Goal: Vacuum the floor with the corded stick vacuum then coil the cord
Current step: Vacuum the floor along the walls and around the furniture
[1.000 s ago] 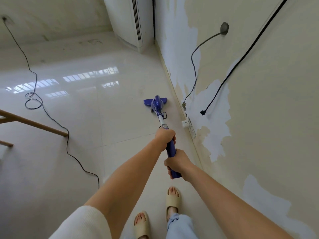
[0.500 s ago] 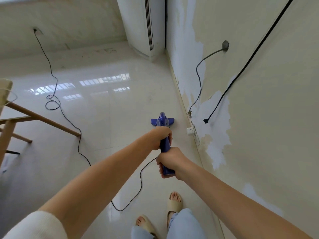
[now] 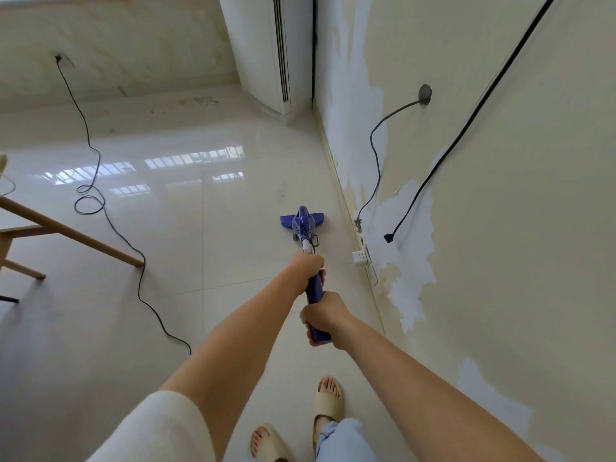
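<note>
On the glossy tiled floor (image 3: 200, 261) beside the wall, your vacuum (image 3: 305, 228) points straight ahead, left hand (image 3: 308, 266) gripping its handle nearer the head, right hand (image 3: 325, 315) gripping behind.

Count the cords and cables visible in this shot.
3. A long black cord runs across the floor from the far wall; a grey cable and a black cable hang on the right wall. Others may be hidden.
</note>
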Action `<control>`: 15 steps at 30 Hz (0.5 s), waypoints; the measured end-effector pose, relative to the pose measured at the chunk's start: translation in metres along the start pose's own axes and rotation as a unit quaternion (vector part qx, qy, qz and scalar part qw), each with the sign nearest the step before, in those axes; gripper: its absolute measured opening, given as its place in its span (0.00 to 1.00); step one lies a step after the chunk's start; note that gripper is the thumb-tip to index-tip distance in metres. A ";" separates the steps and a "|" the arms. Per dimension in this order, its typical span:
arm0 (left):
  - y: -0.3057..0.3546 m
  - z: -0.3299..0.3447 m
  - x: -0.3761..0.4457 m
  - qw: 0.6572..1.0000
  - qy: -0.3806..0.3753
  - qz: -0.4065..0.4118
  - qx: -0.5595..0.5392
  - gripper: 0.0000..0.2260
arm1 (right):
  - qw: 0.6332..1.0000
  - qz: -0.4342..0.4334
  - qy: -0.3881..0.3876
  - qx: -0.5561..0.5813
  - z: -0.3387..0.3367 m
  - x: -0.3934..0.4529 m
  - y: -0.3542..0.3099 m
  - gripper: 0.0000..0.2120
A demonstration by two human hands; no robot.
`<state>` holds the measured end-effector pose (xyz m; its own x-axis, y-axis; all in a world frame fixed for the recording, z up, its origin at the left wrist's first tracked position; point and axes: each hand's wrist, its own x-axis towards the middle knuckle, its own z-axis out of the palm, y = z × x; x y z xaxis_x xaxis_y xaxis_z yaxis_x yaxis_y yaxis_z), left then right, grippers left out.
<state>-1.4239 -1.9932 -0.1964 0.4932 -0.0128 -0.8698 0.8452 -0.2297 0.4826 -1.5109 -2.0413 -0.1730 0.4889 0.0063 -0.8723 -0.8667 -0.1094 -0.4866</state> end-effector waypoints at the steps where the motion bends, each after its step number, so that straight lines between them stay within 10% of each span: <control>1: -0.003 0.000 0.002 1.000 -0.001 -0.005 0.004 0.03 | 1.000 0.004 0.001 0.003 0.001 -0.002 0.002 0.09; 15: 0.010 -0.003 -0.035 0.996 -0.072 -0.058 0.005 0.06 | 1.000 0.001 -0.027 0.004 -0.025 -0.062 -0.020 0.20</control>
<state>-1.4320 -1.9919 -0.1605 0.3563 -0.1248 -0.9260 0.8928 -0.2470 0.3768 -1.5215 -2.0640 -0.1082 0.4816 0.0597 -0.8744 -0.8684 -0.1017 -0.4853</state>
